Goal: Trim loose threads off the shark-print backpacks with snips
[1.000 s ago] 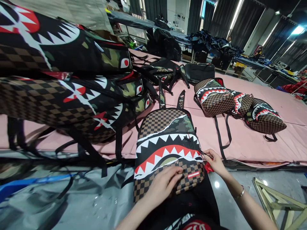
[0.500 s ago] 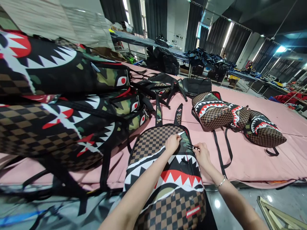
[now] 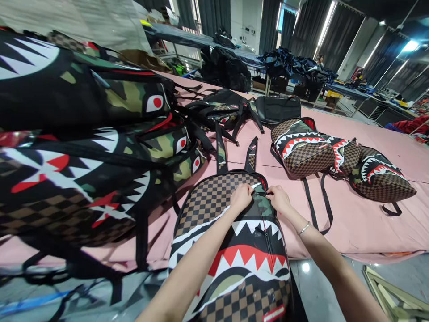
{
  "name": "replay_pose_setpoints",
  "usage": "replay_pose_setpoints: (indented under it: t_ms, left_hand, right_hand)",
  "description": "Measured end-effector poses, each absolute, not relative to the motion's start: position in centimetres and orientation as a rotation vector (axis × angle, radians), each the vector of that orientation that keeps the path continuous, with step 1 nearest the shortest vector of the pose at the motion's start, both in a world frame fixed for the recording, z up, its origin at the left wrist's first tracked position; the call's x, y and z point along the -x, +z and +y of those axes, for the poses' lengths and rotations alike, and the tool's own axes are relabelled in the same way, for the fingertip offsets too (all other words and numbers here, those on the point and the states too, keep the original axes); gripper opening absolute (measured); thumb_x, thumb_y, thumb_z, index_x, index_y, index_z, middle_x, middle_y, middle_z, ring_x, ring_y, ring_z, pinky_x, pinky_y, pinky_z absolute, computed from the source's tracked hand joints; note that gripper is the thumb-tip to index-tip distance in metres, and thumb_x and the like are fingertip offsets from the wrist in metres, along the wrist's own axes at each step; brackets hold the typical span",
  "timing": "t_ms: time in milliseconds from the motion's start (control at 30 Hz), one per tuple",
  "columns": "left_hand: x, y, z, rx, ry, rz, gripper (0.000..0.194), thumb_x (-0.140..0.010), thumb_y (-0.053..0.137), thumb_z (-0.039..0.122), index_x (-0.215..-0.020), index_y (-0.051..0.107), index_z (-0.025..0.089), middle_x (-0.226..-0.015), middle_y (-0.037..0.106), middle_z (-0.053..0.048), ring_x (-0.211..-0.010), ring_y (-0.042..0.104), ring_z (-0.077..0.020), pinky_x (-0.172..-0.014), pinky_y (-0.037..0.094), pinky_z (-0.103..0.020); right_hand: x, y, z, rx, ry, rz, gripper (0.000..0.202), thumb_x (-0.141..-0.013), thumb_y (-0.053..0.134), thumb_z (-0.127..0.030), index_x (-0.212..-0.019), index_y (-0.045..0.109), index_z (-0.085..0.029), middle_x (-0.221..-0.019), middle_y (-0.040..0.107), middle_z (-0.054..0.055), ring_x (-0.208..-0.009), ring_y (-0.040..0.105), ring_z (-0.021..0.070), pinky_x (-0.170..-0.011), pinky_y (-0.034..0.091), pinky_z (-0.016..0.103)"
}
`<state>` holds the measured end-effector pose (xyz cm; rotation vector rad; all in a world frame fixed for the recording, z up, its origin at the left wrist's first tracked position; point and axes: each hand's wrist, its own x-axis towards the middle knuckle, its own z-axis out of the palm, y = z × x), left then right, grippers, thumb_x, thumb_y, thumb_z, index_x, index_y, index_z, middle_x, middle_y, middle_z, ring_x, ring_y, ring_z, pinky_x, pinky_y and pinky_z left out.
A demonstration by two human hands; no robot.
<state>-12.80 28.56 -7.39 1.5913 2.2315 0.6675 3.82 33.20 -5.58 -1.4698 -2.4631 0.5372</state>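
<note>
A backpack [image 3: 201, 203] with a brown-and-black checkered print, white shark teeth and a red mouth lies front up before me at the table's edge. Near its top right corner, my left hand [image 3: 241, 197] is closed in a pinch against the front panel; what its fingertips grip is hidden. My right hand [image 3: 279, 199], just to the right, pinches a black zipper pull [image 3: 262, 193]. Red lining shows at the bag's upper right edge. A second zipper pull [image 3: 260, 231] hangs lower on the front. Two shoulder straps [image 3: 221, 150] stretch out beyond the top.
Similar backpacks are piled on the left [image 3: 83, 165], close to my left arm. More checkered backpacks [image 3: 303, 150] lie at the right on the pink-covered table [image 3: 365, 223]. A pale frame [image 3: 385, 290] is on the floor at lower right. Dark goods lie on tables behind.
My right hand has moved up and left with the zipper pull, closer to my left hand. More red lining shows at the bag's upper right edge. My left hand stays in its pinch.
</note>
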Motion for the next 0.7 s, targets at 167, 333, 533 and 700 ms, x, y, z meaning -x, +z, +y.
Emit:
replay_pose_setpoints:
  t_ms: [167,333,533,700]
  left_hand:
    - [13.1,-7.3,28.5,-1.58,0.694,2.223,0.024,-0.086,0.036,0.024,-0.084,0.06,0.02,-0.097,0.064,-0.006,-0.091,0.058,-0.0188,-0.072,0.042,-0.026]
    - [12.1,-7.4,28.5,-1.617,0.666,2.227,0.023,-0.086,0.041,0.032,-0.083,0.061,0.022,-0.096,0.063,-0.006,-0.09,0.059,-0.0208,-0.072,0.042,-0.028]
    - [11.3,-7.7,28.5,-1.651,0.648,2.233,0.022,-0.084,0.041,0.028,-0.085,0.059,0.017,-0.094,0.058,-0.011,-0.088,0.06,-0.0247,-0.073,0.043,-0.032]
    - [11.3,-7.3,28.3,-1.602,0.759,2.204,0.018,-0.083,0.041,0.025,-0.084,0.057,0.016,-0.096,0.058,-0.012,-0.09,0.059,-0.025,-0.076,0.043,-0.033]
  right_hand:
    - [-3.8,-5.4,32.9,1.5,0.528,-2.492,0.014,-0.084,0.054,-0.024,-0.097,0.059,-0.024,-0.094,0.054,0.003,-0.078,0.055,0.0142,-0.063,0.033,0.024]
    - [-3.7,-5.2,32.6,1.51,0.521,-2.506,0.015,-0.085,0.053,-0.026,-0.099,0.058,-0.024,-0.094,0.053,0.003,-0.075,0.055,0.0143,-0.061,0.033,0.024]
    - [-3.1,-5.2,32.5,1.491,0.579,-2.462,0.015,-0.082,0.055,-0.022,-0.095,0.059,-0.025,-0.092,0.053,0.003,-0.075,0.054,0.0155,-0.063,0.034,0.025]
    - [-3.2,-5.8,33.0,1.425,0.705,-2.325,0.01,-0.079,0.055,-0.018,-0.086,0.06,-0.023,-0.09,0.054,0.003,-0.078,0.054,0.0165,-0.068,0.036,0.027]
